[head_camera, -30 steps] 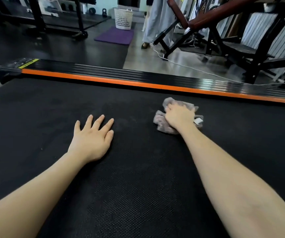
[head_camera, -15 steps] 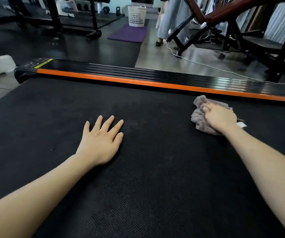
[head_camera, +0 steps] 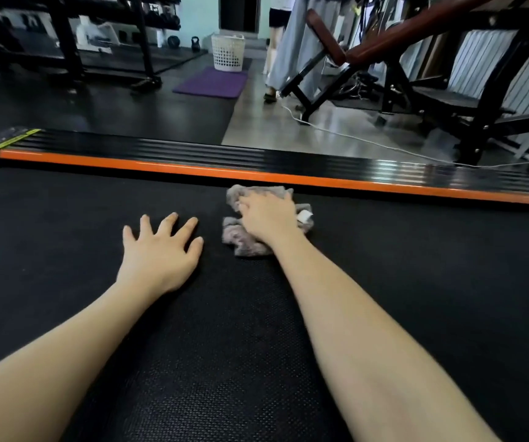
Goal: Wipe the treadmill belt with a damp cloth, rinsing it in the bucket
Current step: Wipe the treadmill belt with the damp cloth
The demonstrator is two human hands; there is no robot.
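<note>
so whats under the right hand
A crumpled grey cloth lies under the right hand, on the black treadmill belt. Its middle is covered by the hand; edges and a white tag show.

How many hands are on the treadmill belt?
2. The left hand lies flat on the belt; the right hand presses the cloth near the orange rail.
</note>
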